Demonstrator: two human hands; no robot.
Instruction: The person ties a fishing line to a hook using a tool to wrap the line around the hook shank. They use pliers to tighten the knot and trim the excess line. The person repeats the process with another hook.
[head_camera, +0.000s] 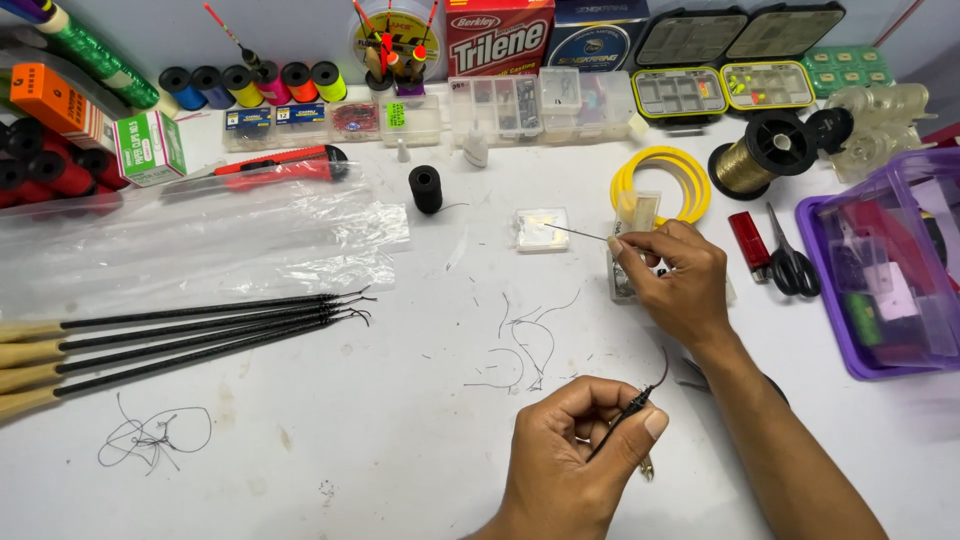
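My left hand (575, 465) is low in the middle, closed on a thin black rod tip (625, 418) with a short dark thread curling off its upper end. Farther up and to the right, my right hand (675, 275) pinches a fine needle-like wire (578, 233) between thumb and forefinger. The wire points left toward a small clear plastic box (541, 229). A small clear packet (638, 212) lies just beyond the right hand's fingers. Loose dark thread offcuts (520, 345) lie on the white table (400, 440) between the two hands.
Several black rods with wooden handles (190, 335) lie at the left, below a clear plastic sheet (200, 240) and a red utility knife (270, 165). A black thread spool (425, 188), yellow tubing coil (662, 180), gold line spool (760, 155), red lighter (748, 243), scissors (790, 262) and purple bin (890, 270) ring the workspace.
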